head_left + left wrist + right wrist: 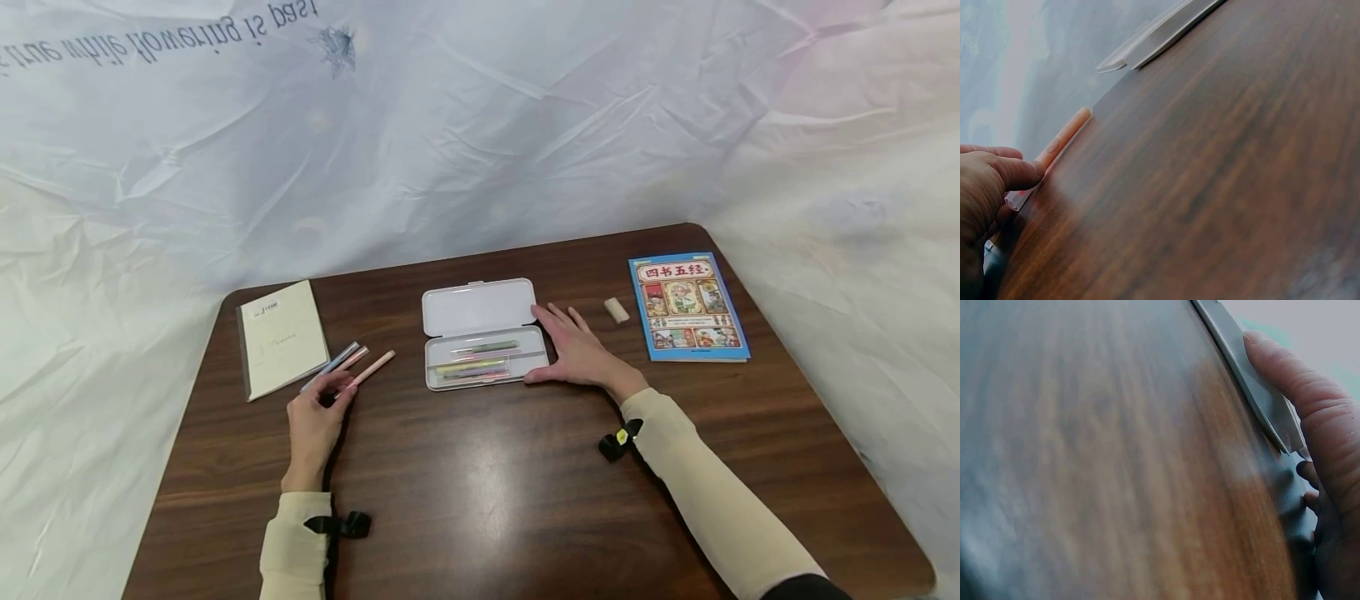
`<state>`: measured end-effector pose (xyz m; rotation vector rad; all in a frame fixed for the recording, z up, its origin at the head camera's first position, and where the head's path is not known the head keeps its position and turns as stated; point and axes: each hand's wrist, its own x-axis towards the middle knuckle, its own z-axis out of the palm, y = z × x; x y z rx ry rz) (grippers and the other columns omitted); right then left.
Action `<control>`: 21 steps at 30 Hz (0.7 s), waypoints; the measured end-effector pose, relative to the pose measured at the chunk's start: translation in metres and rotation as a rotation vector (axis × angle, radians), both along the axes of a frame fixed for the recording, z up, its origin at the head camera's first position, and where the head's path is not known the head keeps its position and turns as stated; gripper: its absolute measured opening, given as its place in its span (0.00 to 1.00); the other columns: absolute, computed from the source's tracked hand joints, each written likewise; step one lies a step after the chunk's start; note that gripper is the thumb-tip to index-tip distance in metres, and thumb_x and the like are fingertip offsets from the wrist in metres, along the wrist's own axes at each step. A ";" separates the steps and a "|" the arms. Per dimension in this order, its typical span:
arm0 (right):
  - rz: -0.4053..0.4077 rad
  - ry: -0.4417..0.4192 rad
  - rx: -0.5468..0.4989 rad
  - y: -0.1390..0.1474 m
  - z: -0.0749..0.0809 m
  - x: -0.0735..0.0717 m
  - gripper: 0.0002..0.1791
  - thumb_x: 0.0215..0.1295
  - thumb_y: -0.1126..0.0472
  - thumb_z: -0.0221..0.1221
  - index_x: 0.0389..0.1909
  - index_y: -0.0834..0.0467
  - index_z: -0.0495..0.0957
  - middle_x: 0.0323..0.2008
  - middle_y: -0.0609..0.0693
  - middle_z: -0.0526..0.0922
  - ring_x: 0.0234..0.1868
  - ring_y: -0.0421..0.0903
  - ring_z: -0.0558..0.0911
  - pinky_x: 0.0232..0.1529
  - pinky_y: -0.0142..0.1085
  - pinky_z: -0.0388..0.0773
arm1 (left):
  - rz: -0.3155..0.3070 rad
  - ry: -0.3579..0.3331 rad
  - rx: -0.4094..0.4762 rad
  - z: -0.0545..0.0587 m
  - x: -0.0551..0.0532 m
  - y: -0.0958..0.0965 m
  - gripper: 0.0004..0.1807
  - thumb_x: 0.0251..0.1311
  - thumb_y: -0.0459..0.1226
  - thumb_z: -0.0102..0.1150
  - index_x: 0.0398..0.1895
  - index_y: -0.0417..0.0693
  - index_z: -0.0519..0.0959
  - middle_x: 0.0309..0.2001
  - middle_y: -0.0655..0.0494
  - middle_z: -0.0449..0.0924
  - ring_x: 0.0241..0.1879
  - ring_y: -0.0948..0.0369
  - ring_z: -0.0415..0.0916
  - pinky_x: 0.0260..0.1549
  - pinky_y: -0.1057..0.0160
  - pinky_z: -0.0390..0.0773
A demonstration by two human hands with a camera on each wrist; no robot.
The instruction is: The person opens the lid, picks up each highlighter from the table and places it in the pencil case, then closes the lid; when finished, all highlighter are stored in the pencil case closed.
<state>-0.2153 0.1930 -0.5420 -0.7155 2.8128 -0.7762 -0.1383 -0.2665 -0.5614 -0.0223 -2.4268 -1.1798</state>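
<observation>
My left hand [318, 425] pinches a light orange pen [375, 367] between thumb and fingers at its near end. The left wrist view shows the same pen [1066, 136] low over the table, its cap end pointing away. Just beyond that hand lie a blue pen [333, 364] and a pinkish pen [355, 357]. At the table's middle a white pencil case [528, 363] lies with its lid raised, several pens inside. My right hand [581, 354] is spread at the case's right side, thumb at the front corner and forefinger near the lid; the right wrist view shows the thumb touching the case's edge [1254, 394].
A cream notebook [285, 337] lies at the left, partly under or against the pens. Right of the case sits a whitish eraser [617, 310], then a blue-bordered book [686, 308]. White sheeting [480, 150] hangs behind the brown table [480, 467].
</observation>
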 end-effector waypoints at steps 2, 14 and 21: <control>-0.002 -0.002 -0.006 0.000 0.001 0.001 0.71 0.51 0.26 0.72 0.86 0.56 0.47 0.85 0.55 0.53 0.85 0.56 0.46 0.81 0.57 0.31 | 0.001 0.001 0.000 0.001 0.000 0.001 0.10 0.61 0.31 0.76 0.45 0.44 0.90 0.37 0.52 0.90 0.38 0.65 0.83 0.41 0.78 0.71; -0.002 -0.006 -0.009 0.000 -0.002 0.000 0.71 0.51 0.25 0.72 0.86 0.56 0.47 0.85 0.54 0.52 0.85 0.56 0.46 0.81 0.57 0.31 | -0.075 0.082 0.048 0.002 -0.007 0.017 0.12 0.59 0.28 0.77 0.45 0.37 0.89 0.40 0.48 0.91 0.40 0.63 0.86 0.42 0.79 0.75; 0.003 -0.003 -0.026 0.001 0.000 0.001 0.72 0.50 0.26 0.72 0.86 0.56 0.47 0.85 0.54 0.52 0.85 0.56 0.46 0.81 0.57 0.31 | -0.140 0.122 0.072 0.005 -0.017 0.041 0.11 0.59 0.27 0.76 0.44 0.37 0.89 0.39 0.46 0.91 0.40 0.59 0.86 0.44 0.77 0.77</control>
